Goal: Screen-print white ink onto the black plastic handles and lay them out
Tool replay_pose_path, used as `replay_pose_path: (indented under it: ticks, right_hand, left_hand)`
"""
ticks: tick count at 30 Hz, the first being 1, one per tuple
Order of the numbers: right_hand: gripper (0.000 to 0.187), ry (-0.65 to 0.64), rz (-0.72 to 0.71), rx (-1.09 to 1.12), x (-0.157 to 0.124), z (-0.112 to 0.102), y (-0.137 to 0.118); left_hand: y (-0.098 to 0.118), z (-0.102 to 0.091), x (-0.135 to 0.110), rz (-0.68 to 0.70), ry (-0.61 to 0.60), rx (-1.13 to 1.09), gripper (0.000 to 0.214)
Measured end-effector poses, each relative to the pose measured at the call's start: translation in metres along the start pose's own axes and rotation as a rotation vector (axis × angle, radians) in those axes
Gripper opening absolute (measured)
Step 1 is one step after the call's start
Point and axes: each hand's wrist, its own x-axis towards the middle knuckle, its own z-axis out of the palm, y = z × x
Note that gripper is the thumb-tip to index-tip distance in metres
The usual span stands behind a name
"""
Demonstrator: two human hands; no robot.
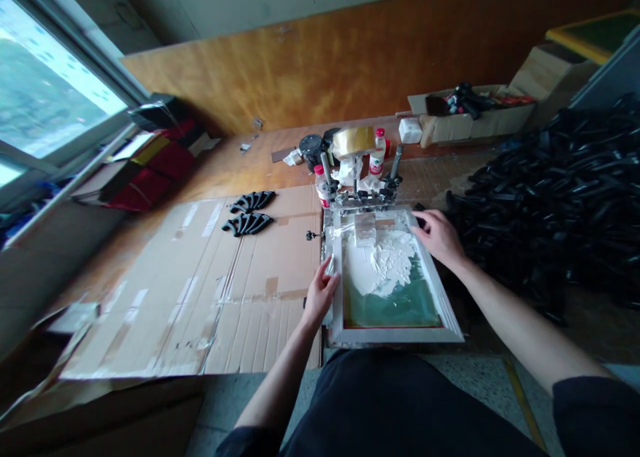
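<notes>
A silk-screen frame [395,335] with a pale metal rail lies flat in front of me, held at its far side by a hinged clamp assembly [360,194]. Thick white ink [383,260] is smeared over the upper half of its green mesh [393,304]. My left hand [320,294] grips the frame's left rail. My right hand [439,237] lies on the far right corner of the frame, and I cannot tell whether it grips. A strip of translucent tape [365,229] sits on the mesh near the clamps.
A large heap of black plastic parts [540,204] lies to the right. Two rows of similar parts [249,210] rest on a taped cardboard sheet [200,304] to the left. Bottles [377,152], a tape roll [354,140] and a cardboard box [475,114] stand beyond.
</notes>
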Motion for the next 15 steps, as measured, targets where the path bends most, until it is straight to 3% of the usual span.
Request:
replay_pose_path:
  ticks: [3, 6, 9, 12, 15]
  right_hand:
    - [0.061, -0.061, -0.240, -0.002, 0.024, 0.021, -0.051]
    - [0.034, -0.298, -0.308, -0.068, 0.027, 0.044, -0.087]
    - [0.006, -0.444, -0.357, -0.118, 0.004, 0.050, -0.091]
    - [0.013, -0.503, -0.582, -0.083, -0.029, 0.038, -0.079]
    - [0.021, -0.594, -0.756, -0.004, -0.045, 0.021, -0.072]
  left_hand:
    - [-0.026, 0.006, 0.009, -0.018, 0.024, 0.109, 0.067]
    - [-0.031, 0.008, 0.014, -0.016, 0.019, 0.141, 0.064]
    - [-0.031, 0.008, 0.013, -0.010, 0.004, 0.116, 0.064]
    - [-0.032, 0.008, 0.013, -0.009, 0.032, 0.119, 0.063]
    - [-0.033, 0.009, 0.012, -0.013, 0.054, 0.147, 0.061]
